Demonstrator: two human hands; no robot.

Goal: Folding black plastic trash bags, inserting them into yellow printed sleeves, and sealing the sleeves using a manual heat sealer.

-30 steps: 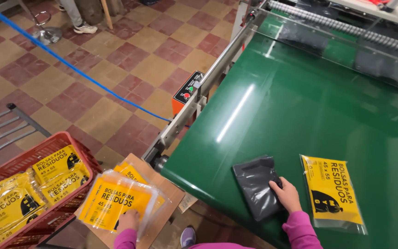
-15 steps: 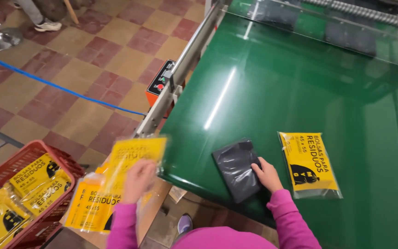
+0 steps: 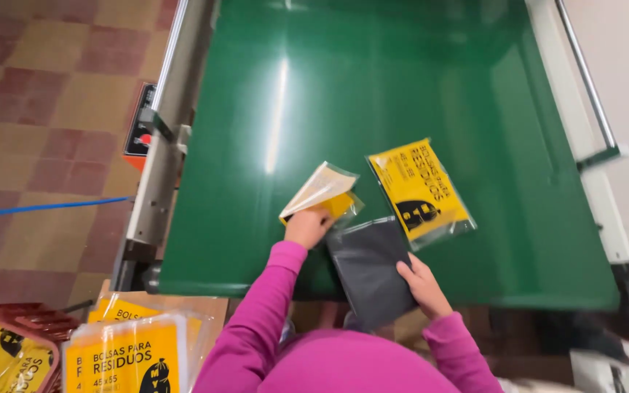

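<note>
Head view: the left hand (image 3: 307, 227) has its grip closed on a yellow-and-clear empty packet (image 3: 322, 193), held tilted above the green conveyor belt (image 3: 373, 94). The right hand (image 3: 422, 285) lies flat, fingers open, on a dark grey folded bag stack (image 3: 369, 266) at the belt's near edge (it overhangs slightly). A filled yellow packet (image 3: 420, 191) lies just beside the stack. More yellow packets (image 3: 129, 353) are piled at lower left, beside a red crate (image 3: 9, 342).

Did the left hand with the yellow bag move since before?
Yes. The left hand carried the yellow bag from the stack beside the machine over onto the green belt, next to the dark bundle.
</note>
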